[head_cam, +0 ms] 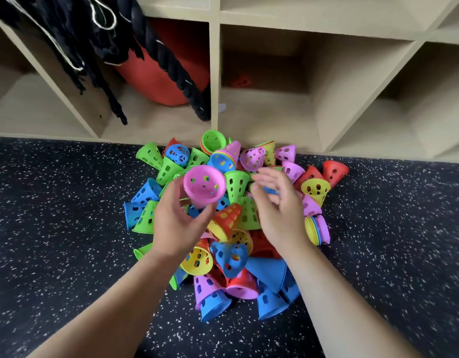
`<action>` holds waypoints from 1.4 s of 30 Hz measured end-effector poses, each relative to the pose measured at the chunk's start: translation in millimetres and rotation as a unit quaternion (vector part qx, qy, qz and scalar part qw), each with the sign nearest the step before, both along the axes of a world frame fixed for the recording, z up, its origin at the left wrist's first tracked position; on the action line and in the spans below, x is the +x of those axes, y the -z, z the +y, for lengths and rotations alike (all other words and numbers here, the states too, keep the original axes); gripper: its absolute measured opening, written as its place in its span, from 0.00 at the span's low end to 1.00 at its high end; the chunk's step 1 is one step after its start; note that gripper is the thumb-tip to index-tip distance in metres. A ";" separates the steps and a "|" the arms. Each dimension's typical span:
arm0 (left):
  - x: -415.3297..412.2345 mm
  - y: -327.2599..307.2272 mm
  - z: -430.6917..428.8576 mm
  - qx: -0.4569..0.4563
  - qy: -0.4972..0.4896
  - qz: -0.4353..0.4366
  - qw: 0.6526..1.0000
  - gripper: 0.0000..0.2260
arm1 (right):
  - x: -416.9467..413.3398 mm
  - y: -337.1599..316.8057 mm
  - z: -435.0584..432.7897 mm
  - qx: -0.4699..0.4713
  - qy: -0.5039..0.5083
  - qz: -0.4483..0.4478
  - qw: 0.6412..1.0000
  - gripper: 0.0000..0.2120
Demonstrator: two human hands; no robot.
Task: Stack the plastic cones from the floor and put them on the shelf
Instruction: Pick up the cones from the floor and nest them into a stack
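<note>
A heap of perforated plastic cones (233,228) in green, blue, pink, red and yellow lies on the dark speckled floor, right before the shelf. My left hand (176,223) grips a pink cone (203,186) by its narrow end, wide mouth facing up toward me, above the heap. My right hand (277,210) hovers over the heap's right side with fingers loosely spread, blurred, holding nothing that I can see. A wooden cubby shelf (264,117) stands behind the heap.
The left middle cubby holds a red bag (169,73) and thick black rope (171,63). A small red thing (241,81) sits deep in the centre cubby. The speckled floor (55,215) stretches left and right of the heap.
</note>
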State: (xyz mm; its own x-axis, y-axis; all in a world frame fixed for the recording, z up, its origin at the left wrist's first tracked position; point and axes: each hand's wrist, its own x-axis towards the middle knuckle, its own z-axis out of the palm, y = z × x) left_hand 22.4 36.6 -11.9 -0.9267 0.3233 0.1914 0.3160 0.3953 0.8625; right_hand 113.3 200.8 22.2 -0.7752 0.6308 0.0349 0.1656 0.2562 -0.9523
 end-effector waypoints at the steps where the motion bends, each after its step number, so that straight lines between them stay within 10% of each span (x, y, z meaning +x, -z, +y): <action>1: 0.0 3.5 0.7 -0.001 -0.004 -0.004 1.000 0.22 | 8.1 10.3 12.1 0.017 0.074 -0.006 0.997 0.11; 5: 7.7 11.3 9.6 -0.004 0.001 -0.013 1.000 0.22 | 55.5 44.7 70.8 0.145 0.264 -0.191 0.934 0.12; 10: 24.3 17.0 23.8 -0.004 0.024 -0.031 0.999 0.23 | 93.1 68.3 107.2 0.146 0.171 -0.385 0.895 0.20; 22: 49.3 22.4 37.9 -0.062 0.055 0.015 0.996 0.22 | 70.7 86.3 115.6 0.177 0.103 -0.298 0.932 0.06; 29: 47.0 21.5 50.7 -0.111 0.028 -0.017 0.993 0.21 | 72.5 35.0 95.7 0.249 0.230 0.021 0.941 0.07; 42: 44.5 9.5 66.4 -0.094 0.016 -0.024 0.995 0.21 | 35.7 10.1 45.5 0.362 -0.038 0.132 0.922 0.07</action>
